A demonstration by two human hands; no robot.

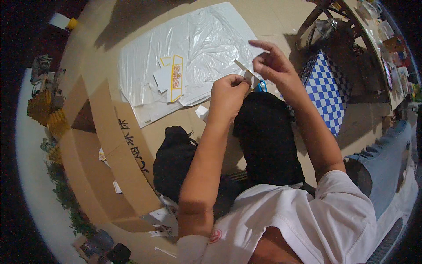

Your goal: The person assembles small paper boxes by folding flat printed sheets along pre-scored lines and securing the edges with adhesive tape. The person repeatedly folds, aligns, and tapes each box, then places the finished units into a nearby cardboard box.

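My left hand (229,94) is closed, thumb and fingers pinching a small pale piece of card (241,66) above my knee. To its right, my right hand (276,67) is raised with the index finger stretched out and the fingers apart, and I see nothing in it. A small bright blue object (262,85) shows just below the hands; its kind is unclear. Beyond them, a white card strip with a yellow border (176,79) lies with several white card pieces (162,78) on a plastic-covered white sheet (220,31).
On the left stands an open cardboard box (126,171) with a few paper scraps inside. A blue-and-white checkered box-shaped thing (324,90) sits at the right, beside a cluttered table (398,94). Another white scrap (201,112) lies on the floor near my left forearm.
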